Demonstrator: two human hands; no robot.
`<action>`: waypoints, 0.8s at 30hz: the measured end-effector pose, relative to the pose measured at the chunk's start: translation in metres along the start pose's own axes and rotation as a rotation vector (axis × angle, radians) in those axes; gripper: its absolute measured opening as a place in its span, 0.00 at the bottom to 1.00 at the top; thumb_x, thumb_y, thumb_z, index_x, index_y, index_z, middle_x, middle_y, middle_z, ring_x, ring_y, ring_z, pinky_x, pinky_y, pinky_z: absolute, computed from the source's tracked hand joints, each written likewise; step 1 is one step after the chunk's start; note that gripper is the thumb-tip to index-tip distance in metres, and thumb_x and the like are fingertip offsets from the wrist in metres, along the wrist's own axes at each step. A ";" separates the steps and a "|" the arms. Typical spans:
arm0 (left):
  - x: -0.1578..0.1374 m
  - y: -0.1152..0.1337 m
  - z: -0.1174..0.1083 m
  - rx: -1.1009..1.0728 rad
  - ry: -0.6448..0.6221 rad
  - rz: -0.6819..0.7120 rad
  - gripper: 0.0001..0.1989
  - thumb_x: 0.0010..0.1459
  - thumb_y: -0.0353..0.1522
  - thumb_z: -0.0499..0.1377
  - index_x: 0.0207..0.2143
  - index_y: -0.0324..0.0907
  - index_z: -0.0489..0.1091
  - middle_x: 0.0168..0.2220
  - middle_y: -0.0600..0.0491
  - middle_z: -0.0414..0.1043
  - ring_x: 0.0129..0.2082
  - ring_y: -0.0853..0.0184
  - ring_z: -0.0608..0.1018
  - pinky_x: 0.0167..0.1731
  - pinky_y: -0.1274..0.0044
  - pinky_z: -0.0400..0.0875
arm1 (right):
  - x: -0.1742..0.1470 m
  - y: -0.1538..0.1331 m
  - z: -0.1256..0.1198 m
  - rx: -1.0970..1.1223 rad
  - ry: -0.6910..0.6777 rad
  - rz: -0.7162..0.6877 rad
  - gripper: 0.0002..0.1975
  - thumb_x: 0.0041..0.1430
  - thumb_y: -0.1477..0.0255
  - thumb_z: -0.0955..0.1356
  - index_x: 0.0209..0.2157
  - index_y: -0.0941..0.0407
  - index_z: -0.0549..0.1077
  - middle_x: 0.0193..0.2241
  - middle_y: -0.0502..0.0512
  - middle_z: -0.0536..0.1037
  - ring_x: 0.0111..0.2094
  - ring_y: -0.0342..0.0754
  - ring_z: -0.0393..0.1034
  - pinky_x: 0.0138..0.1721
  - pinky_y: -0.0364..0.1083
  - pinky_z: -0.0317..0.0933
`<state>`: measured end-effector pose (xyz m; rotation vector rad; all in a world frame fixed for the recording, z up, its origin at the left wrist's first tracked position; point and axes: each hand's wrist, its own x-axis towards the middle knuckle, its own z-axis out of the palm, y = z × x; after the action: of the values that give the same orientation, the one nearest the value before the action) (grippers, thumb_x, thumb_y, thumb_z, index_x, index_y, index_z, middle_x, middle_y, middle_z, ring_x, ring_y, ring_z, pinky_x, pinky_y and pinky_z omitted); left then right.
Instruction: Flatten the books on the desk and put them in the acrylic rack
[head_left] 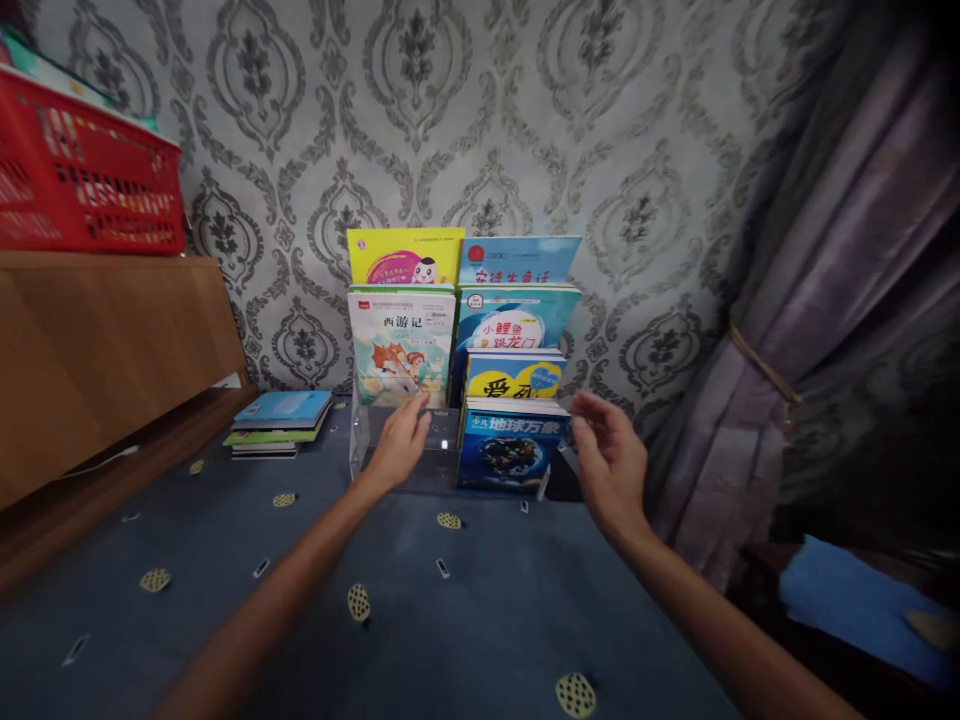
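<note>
A clear stepped rack (409, 470) holds several upright children's books in two columns. My left hand (401, 440) is over the rack's lower left tier, just in front of a pale picture book (405, 340) with an umbrella on its cover; its fingers reach forward and hold nothing that I can see. To the right of the rack, my right hand (611, 455) stands open, thumb apart from the fingers, beside a dark blue Earth book (502, 455). Behind that one rise a yellow-and-blue book (517, 377), a teal book (555, 310), a light blue book (525, 255) and a yellow book (405, 245).
A stack of thin books (281, 415) lies left of the rack on the dark blue patterned cloth (300, 560). A red basket (90, 170) sits on a wooden cabinet (112, 350) at the left. Patterned wallpaper is behind; a tied curtain (772, 370) hangs at the right.
</note>
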<state>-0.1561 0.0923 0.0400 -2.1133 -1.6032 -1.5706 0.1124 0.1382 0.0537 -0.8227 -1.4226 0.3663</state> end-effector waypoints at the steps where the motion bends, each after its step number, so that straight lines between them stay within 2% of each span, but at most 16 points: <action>1: 0.007 0.005 0.007 -0.046 -0.009 -0.014 0.18 0.68 0.34 0.49 0.56 0.41 0.68 0.53 0.42 0.75 0.54 0.58 0.77 0.57 0.64 0.70 | 0.011 0.007 0.001 -0.014 0.016 0.031 0.25 0.61 0.57 0.65 0.54 0.57 0.73 0.52 0.66 0.78 0.52 0.58 0.73 0.55 0.62 0.65; 5: 0.029 0.016 0.031 -0.171 -0.014 -0.065 0.21 0.67 0.36 0.50 0.59 0.41 0.68 0.57 0.42 0.74 0.56 0.57 0.76 0.60 0.62 0.68 | 0.038 0.026 0.013 0.003 -0.038 0.168 0.30 0.60 0.51 0.64 0.54 0.57 0.74 0.58 0.66 0.75 0.61 0.60 0.67 0.63 0.62 0.56; 8: 0.038 0.018 0.043 -0.205 -0.004 -0.083 0.22 0.67 0.36 0.51 0.60 0.40 0.66 0.60 0.41 0.71 0.60 0.55 0.73 0.62 0.60 0.65 | 0.042 0.029 0.022 0.036 -0.082 0.193 0.32 0.60 0.48 0.63 0.54 0.56 0.75 0.58 0.63 0.75 0.62 0.61 0.65 0.65 0.62 0.53; 12: 0.046 0.018 0.053 -0.209 -0.022 -0.094 0.22 0.67 0.37 0.53 0.60 0.39 0.66 0.60 0.40 0.71 0.60 0.55 0.73 0.63 0.59 0.64 | 0.042 0.025 0.027 0.045 -0.164 0.187 0.32 0.61 0.47 0.61 0.52 0.57 0.76 0.53 0.63 0.79 0.59 0.62 0.68 0.63 0.62 0.56; 24: 0.051 0.016 0.058 -0.273 -0.062 -0.067 0.22 0.67 0.37 0.53 0.61 0.42 0.65 0.58 0.44 0.73 0.59 0.55 0.73 0.63 0.59 0.63 | 0.041 0.022 0.028 0.006 -0.152 0.129 0.26 0.63 0.53 0.60 0.47 0.56 0.77 0.46 0.62 0.82 0.54 0.62 0.72 0.59 0.61 0.60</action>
<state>-0.1085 0.1526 0.0578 -2.2818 -1.5715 -1.8591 0.0973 0.1886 0.0669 -0.8997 -1.5114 0.5411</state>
